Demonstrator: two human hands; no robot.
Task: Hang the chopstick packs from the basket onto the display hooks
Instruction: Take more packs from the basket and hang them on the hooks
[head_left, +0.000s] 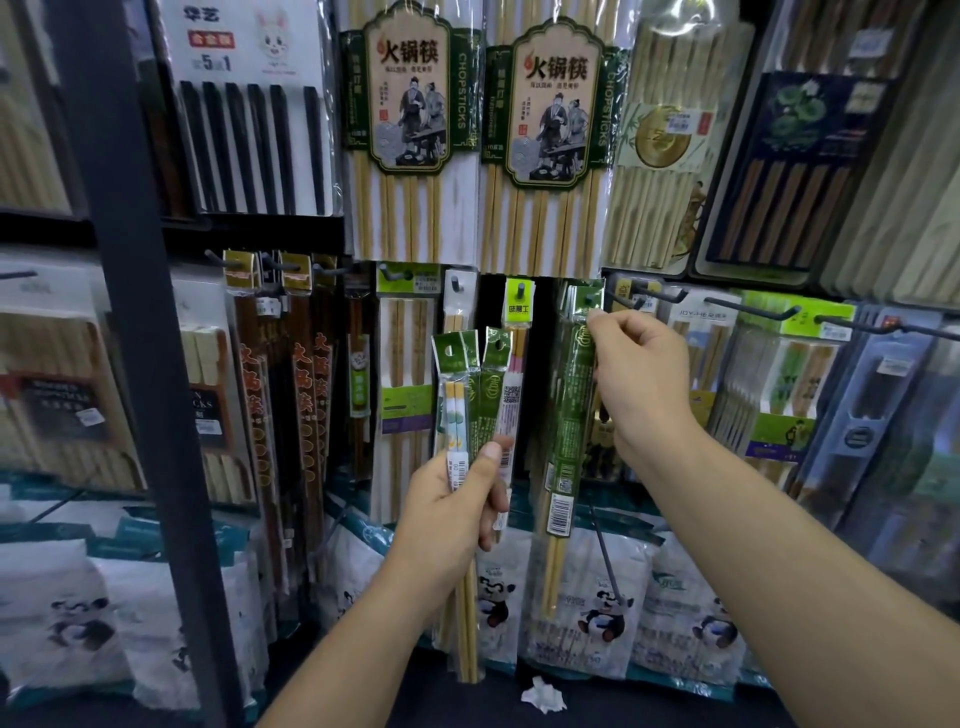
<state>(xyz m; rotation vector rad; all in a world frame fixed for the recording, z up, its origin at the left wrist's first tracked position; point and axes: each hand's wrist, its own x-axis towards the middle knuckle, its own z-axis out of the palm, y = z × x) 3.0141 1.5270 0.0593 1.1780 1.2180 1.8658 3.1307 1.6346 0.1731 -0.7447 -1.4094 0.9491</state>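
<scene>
1. The left hand (452, 499) is clenching a fanned bundle of chopstick packs (467, 384), with the thumb pressing across their fronts and the green headers pointing up
2. This bundle is being held upright in front of the lower display row, just left of the right hand's pack and apart from it
3. The right hand (641, 379) is pinching a green chopstick pack (569, 431) between thumb and fingertips, just below its header
4. That green pack is hanging slightly tilted, its header sitting at a display hook (589, 300) whose dark tip is showing at the header's hole; whether it is pushed fully on, I cannot tell
5. Other hooks (748, 309) are sticking out to the right, carrying more packs
6. Large hot-pot chopstick packs (410, 130) are hanging in the row above, and panda-printed bags (602, 608) are standing below
7. A crumpled scrap of white paper (543, 693) is lying on the dark surface beneath the arms, and a dark upright post (140, 364) is crossing the left of the view
</scene>
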